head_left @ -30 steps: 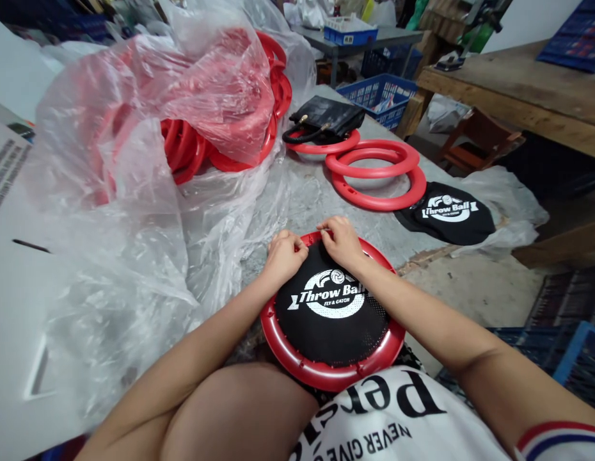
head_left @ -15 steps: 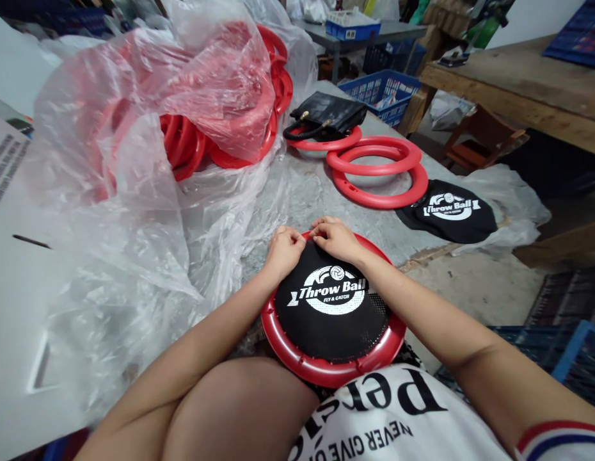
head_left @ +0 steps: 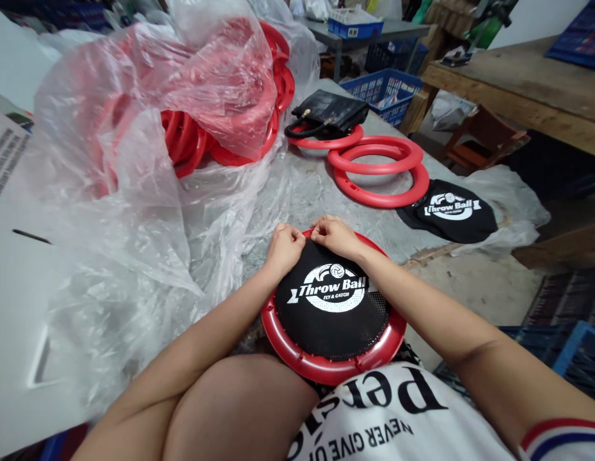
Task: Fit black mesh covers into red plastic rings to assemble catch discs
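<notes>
A red plastic ring (head_left: 326,368) rests against my lap and the table edge. Stretched over it is a black mesh disc (head_left: 333,307) printed "Throw Ball". My left hand (head_left: 284,246) is closed in a pinch on the mesh's far edge at the ring's top rim. My right hand (head_left: 334,234) pinches the same edge just to the right, fingertips almost touching the left hand's.
A large clear plastic bag (head_left: 134,147) full of red rings covers the table's left. Three loose red rings (head_left: 379,173) lie ahead, a black handbag (head_left: 329,112) on the farthest. Another black mesh disc (head_left: 448,211) lies at right on plastic. Blue crates (head_left: 381,89) and a wooden bench (head_left: 518,96) stand beyond.
Both hands have crept slightly left along the ring's top rim, staying pinched on the mesh edge. The ring has barely shifted.
</notes>
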`<state>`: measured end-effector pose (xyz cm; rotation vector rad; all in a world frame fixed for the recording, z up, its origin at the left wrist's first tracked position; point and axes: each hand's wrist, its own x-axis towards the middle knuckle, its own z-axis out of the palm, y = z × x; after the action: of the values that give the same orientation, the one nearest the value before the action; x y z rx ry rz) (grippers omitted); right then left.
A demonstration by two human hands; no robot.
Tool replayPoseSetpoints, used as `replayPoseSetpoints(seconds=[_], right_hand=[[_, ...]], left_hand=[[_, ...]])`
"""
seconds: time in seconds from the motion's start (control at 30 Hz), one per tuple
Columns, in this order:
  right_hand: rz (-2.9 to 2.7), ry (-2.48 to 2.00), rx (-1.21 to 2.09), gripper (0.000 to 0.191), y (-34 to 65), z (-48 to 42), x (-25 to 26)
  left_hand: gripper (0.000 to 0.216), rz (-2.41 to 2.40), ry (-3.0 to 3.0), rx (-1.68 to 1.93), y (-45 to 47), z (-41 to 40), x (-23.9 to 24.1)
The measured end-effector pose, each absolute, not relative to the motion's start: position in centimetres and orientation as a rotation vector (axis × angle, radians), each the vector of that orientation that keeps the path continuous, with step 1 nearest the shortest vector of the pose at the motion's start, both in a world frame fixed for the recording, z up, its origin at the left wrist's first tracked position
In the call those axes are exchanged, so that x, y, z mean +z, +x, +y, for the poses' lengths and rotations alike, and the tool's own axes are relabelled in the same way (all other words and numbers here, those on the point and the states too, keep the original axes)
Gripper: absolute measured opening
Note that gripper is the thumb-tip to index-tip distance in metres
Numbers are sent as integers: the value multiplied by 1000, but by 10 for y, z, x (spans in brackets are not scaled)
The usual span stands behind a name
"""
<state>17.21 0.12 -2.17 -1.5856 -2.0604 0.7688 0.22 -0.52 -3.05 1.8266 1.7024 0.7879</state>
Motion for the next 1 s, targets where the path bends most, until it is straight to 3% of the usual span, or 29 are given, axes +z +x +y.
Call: replayPoseSetpoints(seconds=[0.77, 1.0], right_hand=[[-2057, -1837, 663, 14, 160, -2, -8], [-2070, -1732, 746, 10, 167, 1, -9]], left_hand=[[14, 1764, 1790, 745, 3, -7, -23], [9, 1604, 1802, 817, -3, -5, -28]])
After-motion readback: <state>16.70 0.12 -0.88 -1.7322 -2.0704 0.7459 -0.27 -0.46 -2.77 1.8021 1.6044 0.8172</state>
